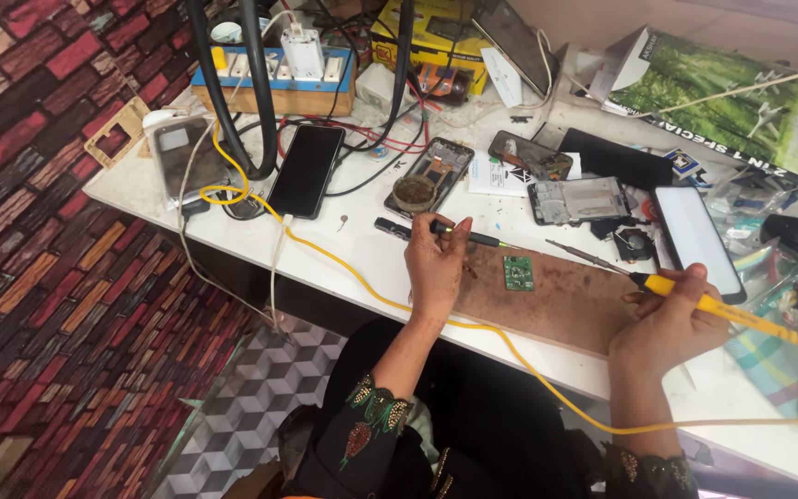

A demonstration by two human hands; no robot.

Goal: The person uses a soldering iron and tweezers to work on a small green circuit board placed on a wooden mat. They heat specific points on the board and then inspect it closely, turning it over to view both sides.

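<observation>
While right hand (671,319) grips yellow soldering iron (695,298), green circuit board (517,273) lies between hands, left hand (436,263) pinching black tweezers (436,229)

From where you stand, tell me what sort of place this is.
Most likely a phone repair bench. The right hand holds a yellow soldering iron, a small green circuit board lies on a wooden board, and opened phones lie about the white table.

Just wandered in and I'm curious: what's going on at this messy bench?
A person sits at a white table. The right hand holds a yellow soldering iron, tip aimed toward a small green circuit board on a wooden board. The left hand grips a black tool. Opened phones lie around.
</observation>
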